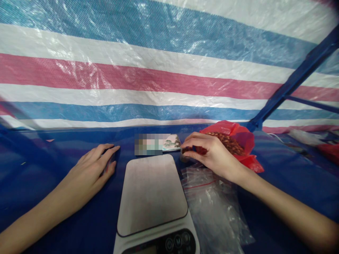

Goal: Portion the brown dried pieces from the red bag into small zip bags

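Observation:
My right hand [208, 150] has its thumb and fingers curved around a small round cup [183, 157], largely hidden by the hand. Dark reddish-brown bits show between my fingers, at the cup's top. Just behind that hand lies an opened red plastic bag [247, 139] heaped with reddish-brown dried pieces [230, 141]. My left hand [92, 165] rests palm down on the blue table [87, 218], fingers stretched and thumb apart. Between the hands stands a kitchen scale [156, 194] with a bare metal plate. Clear zip bags [214, 208] lie beside it, below my right wrist.
A phone [171, 142] with a lit, partly blurred screen lies beyond the scale. A striped plastic sheet [137, 76] hangs behind the table. A blue metal brace [293, 81] slants up at the right, with clear plastic [304, 137] and something red [328, 153] near it.

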A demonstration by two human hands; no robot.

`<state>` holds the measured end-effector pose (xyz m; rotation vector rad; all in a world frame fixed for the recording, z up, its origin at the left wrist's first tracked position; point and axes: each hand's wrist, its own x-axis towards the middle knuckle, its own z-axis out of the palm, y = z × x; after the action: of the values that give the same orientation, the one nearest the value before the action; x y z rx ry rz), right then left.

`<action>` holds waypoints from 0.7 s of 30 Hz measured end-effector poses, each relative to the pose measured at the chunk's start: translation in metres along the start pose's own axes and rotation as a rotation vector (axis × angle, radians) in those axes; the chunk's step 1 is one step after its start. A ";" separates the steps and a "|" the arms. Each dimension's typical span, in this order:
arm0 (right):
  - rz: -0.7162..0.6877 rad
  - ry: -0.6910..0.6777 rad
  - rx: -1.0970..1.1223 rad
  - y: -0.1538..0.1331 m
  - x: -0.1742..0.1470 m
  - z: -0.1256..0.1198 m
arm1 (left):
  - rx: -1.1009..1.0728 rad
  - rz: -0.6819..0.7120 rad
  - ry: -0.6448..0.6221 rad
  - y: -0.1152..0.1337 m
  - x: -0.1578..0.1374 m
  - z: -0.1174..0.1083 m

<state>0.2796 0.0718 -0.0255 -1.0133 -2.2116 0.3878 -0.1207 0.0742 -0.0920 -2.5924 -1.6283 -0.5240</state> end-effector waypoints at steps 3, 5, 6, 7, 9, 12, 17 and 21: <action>-0.016 0.008 -0.007 -0.002 0.000 -0.002 | 0.000 0.004 0.003 0.001 0.001 -0.001; -0.017 0.024 0.007 -0.004 0.000 -0.005 | 0.002 0.002 0.005 0.002 0.001 -0.001; -0.014 0.037 0.017 -0.005 0.000 -0.006 | 0.002 0.000 0.005 0.002 0.002 -0.001; -0.011 0.053 0.030 -0.006 0.000 -0.008 | 0.001 -0.001 0.004 0.002 0.002 -0.001; -0.002 0.091 0.059 -0.007 -0.001 -0.010 | -0.001 -0.005 0.000 0.002 0.002 -0.001; 0.024 0.117 0.071 -0.007 -0.003 -0.010 | -0.004 -0.011 -0.007 0.003 0.002 -0.002; 0.046 0.012 0.008 -0.003 -0.006 -0.005 | -0.009 -0.018 -0.010 0.005 0.003 -0.004; 0.040 -0.019 -0.012 -0.002 -0.009 -0.007 | -0.015 -0.014 -0.001 0.007 0.003 -0.006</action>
<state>0.2877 0.0636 -0.0239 -1.0662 -2.2161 0.4043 -0.1151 0.0727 -0.0843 -2.5946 -1.6500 -0.5385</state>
